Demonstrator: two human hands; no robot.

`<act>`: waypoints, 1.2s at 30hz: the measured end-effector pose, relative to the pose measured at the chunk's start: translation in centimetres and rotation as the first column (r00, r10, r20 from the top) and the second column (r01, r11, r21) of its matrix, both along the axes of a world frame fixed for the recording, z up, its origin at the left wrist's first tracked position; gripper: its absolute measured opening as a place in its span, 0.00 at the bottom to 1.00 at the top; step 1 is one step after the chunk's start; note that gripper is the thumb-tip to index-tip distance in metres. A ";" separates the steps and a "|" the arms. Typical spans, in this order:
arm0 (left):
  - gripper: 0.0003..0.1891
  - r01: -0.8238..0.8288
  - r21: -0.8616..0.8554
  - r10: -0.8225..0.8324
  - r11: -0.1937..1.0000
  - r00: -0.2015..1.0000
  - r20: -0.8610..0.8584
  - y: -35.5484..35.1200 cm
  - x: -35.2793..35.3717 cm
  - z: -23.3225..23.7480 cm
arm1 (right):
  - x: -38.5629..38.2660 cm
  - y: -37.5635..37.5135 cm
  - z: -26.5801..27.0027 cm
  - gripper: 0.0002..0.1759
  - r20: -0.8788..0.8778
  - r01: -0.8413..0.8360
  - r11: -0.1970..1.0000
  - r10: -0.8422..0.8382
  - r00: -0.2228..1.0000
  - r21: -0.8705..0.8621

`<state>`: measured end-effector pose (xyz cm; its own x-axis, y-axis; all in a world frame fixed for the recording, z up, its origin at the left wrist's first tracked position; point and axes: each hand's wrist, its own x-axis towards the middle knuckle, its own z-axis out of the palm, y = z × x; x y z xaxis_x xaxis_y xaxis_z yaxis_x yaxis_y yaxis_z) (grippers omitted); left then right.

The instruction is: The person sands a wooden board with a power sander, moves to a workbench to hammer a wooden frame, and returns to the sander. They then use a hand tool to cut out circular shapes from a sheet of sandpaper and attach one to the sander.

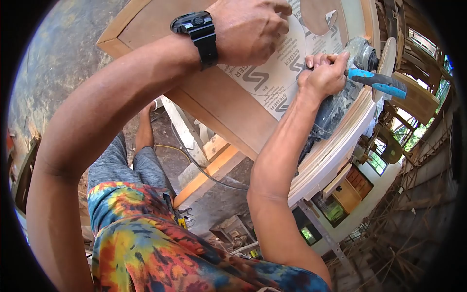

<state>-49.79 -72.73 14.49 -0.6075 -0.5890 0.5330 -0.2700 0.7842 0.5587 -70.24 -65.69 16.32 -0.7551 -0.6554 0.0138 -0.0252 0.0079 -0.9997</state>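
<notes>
My left hand (253,31), a black watch on its wrist, rests with curled fingers on a sandpaper sheet (287,68) printed with "SIEGER". Its fingertips are partly hidden. A curved line runs across the sheet beside this hand, and a rounded cut-out (316,17) shows near its upper part. My right hand (325,75) is closed around a tool with a blue-and-black handle (377,82); its working end is hidden. Just beyond this hand lies a dark power tool (357,51) with a round disc (386,68), partly covered by my hand and arm.
The sheet lies on a wood-framed panel (228,107). Layered boards (335,141) form its right edge. A dark cable (204,173) hangs below, near wooden supports (214,170). Stacked timber and a wall with windows stand to the right. My legs and bare foot are at lower left.
</notes>
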 end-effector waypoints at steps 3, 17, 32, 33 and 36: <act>0.04 -0.004 -0.015 0.004 1.000 1.000 -0.002 0.0 -0.1 0.0 | 0.2 0.2 -0.1 0.24 -0.009 -0.003 0.999 0.003 1.000 -0.039; 0.04 -0.068 -0.033 0.066 0.997 0.996 -0.056 0.5 -0.4 0.0 | 0.6 0.8 0.0 0.22 -0.011 0.147 0.989 -0.147 0.989 0.001; 0.08 -0.035 0.026 0.035 0.999 0.999 0.011 0.0 -0.4 0.1 | 1.4 1.6 -0.1 0.23 0.015 0.240 0.971 -0.240 0.971 -0.019; 0.08 -0.037 0.027 0.036 0.999 0.999 0.002 -0.1 -0.4 0.1 | 1.6 1.6 -0.1 0.23 0.014 0.242 0.970 -0.242 0.970 -0.018; 0.08 -0.044 0.031 0.045 0.999 0.998 -0.046 0.1 -0.6 -0.4 | 1.7 1.6 0.2 0.22 0.001 0.285 0.958 -0.285 0.959 0.019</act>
